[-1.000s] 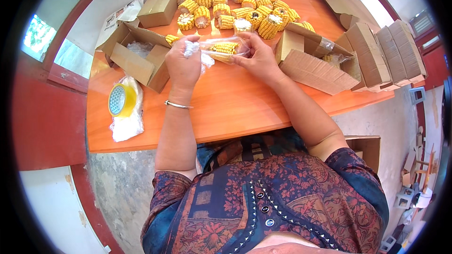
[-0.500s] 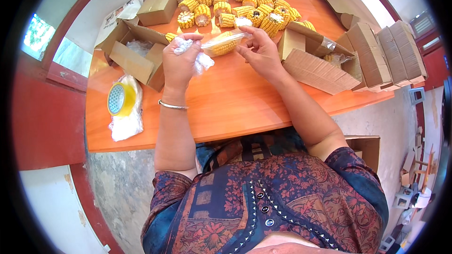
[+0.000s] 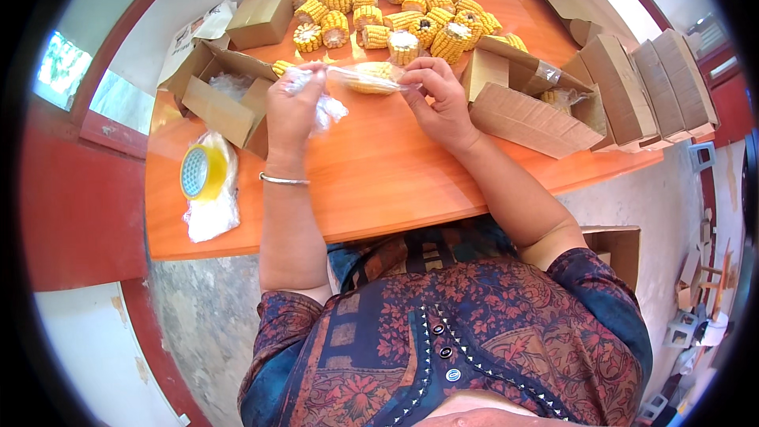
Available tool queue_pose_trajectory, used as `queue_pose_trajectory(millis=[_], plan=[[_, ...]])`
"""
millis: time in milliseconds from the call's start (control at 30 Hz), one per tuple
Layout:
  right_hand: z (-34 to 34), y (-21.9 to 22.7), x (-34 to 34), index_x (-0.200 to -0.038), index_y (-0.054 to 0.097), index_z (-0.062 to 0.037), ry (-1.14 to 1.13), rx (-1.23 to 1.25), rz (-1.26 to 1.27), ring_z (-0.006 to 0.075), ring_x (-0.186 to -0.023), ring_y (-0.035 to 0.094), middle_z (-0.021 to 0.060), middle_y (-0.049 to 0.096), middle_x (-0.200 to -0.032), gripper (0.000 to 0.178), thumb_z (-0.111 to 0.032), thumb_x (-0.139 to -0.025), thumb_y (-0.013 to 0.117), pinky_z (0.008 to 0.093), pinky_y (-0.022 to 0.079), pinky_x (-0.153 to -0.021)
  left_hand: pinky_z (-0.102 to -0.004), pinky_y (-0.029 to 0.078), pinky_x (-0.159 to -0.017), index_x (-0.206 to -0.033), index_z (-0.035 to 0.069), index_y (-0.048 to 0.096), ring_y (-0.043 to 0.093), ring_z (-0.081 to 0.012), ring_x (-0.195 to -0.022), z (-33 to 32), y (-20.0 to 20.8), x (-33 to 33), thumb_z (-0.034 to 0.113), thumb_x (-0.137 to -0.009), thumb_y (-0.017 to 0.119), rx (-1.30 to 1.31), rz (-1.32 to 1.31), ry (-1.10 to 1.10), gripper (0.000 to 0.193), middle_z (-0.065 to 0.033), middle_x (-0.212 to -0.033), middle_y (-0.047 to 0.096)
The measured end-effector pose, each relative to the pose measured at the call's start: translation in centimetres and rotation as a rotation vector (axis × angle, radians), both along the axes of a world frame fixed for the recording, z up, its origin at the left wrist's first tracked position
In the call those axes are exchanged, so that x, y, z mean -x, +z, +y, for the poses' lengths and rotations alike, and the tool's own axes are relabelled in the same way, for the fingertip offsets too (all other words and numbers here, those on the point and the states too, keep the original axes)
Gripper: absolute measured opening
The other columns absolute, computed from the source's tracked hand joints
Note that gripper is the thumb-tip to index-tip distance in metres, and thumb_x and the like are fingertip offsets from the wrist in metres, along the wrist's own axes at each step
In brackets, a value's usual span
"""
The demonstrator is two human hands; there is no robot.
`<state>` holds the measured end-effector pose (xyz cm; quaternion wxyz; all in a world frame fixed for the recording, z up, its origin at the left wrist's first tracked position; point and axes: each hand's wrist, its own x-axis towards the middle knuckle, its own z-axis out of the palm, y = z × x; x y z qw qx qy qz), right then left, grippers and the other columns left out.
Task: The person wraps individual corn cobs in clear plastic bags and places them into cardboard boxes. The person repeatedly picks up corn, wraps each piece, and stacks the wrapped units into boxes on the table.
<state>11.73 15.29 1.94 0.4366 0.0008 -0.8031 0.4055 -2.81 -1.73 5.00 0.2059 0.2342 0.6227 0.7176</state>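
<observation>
A short piece of corn (image 3: 371, 85) lies inside a clear plastic bag (image 3: 345, 75), stretched sideways above the table between my two hands. At the bag's left end my left hand (image 3: 292, 107) is closed, with a wad of crumpled clear plastic bags (image 3: 328, 112) also in its grip. My right hand (image 3: 443, 103) pinches the bag's right end between thumb and fingers. Just beyond stands a heap of yellow corn pieces (image 3: 364, 16), some on their cut ends.
An open cardboard box (image 3: 225, 107) with plastic inside stands left. Another open box (image 3: 538, 119), holding bagged corn, is at right beside more cartons (image 3: 617, 83). A yellow tape roll (image 3: 203, 171) rests on plastic bags (image 3: 215, 217) at the orange table's (image 3: 364, 182) left edge.
The fingers of my right hand have closed together on the bag's end. My left hand has shifted slightly left, and the bag with the corn is drawn out between them.
</observation>
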Motion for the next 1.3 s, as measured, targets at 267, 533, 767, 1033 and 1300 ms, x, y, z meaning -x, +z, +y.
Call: queue_pose_trajectory(millis=[267, 533, 767, 1033, 1300], plan=[[0.3, -1.5, -0.1, -0.100, 0.056, -0.0025, 0.251, 0.362, -0.163, 0.0072, -0.073, 0.057, 0.0037, 0.061, -0.086, 0.012, 0.002, -0.089, 0.053, 0.0223, 0.049, -0.062, -0.0229, 0.045, -0.053, -0.117, 0.004, 0.061, 0.055, -0.0046, -0.063, 2.3, -1.9, -0.7, 0.002, -0.085, 0.062, 0.129, 0.270, -0.078, 0.032, 0.0013, -0.075, 0.058], [0.2, -0.5, 0.0, -0.100, 0.052, -0.0023, 0.313, 0.592, -0.033, 0.0077, -0.072, 0.056, 0.0046, 0.061, -0.085, 0.008, 0.000, -0.092, 0.052, 0.0215, 0.048, -0.064, -0.0228, 0.049, -0.060, -0.118, 0.001, 0.059, 0.058, -0.0072, -0.070, 2.6, -3.0, -0.2, 0.001, -0.086, 0.060, 0.022, 0.135, -0.019, 0.032, -0.0030, -0.086, 0.064], [0.6, -0.4, -0.1, -0.105, 0.051, -0.0029, 0.353, 0.690, -0.060, 0.0091, -0.075, 0.058, 0.0064, 0.064, -0.089, 0.010, -0.006, -0.095, 0.051, 0.0236, 0.050, -0.068, -0.0222, 0.048, -0.066, -0.117, 0.001, 0.059, 0.058, -0.0068, -0.080, 2.9, -2.2, -0.5, 0.004, -0.085, 0.064, -0.039, 0.057, -0.233, 0.032, -0.0027, -0.098, 0.064], [0.5, -0.1, -0.1, -0.118, 0.047, -0.0044, 0.330, 0.602, 0.067, 0.0102, -0.079, 0.057, 0.0079, 0.059, -0.101, 0.030, 0.004, -0.089, 0.051, 0.0242, 0.050, -0.069, -0.0228, 0.047, -0.058, -0.100, 0.000, 0.065, 0.060, -0.0075, -0.069, 3.5, -3.3, -0.9, 0.012, -0.085, 0.069, 0.018, 0.154, -0.116, 0.019, -0.0017, -0.083, 0.066], [0.4, 0.0, -0.3, -0.132, 0.038, -0.0035, -0.099, 0.298, -0.339, 0.0116, -0.078, 0.055, 0.0104, 0.057, -0.108, 0.057, 0.002, -0.079, 0.057, 0.0257, 0.049, -0.070, -0.0243, 0.050, -0.059, -0.098, -0.001, 0.065, 0.062, -0.0099, -0.070, 2.8, -3.6, 0.2, 0.010, -0.085, 0.069, -0.033, -0.060, -0.106, 0.017, -0.0045, -0.085, 0.067]])
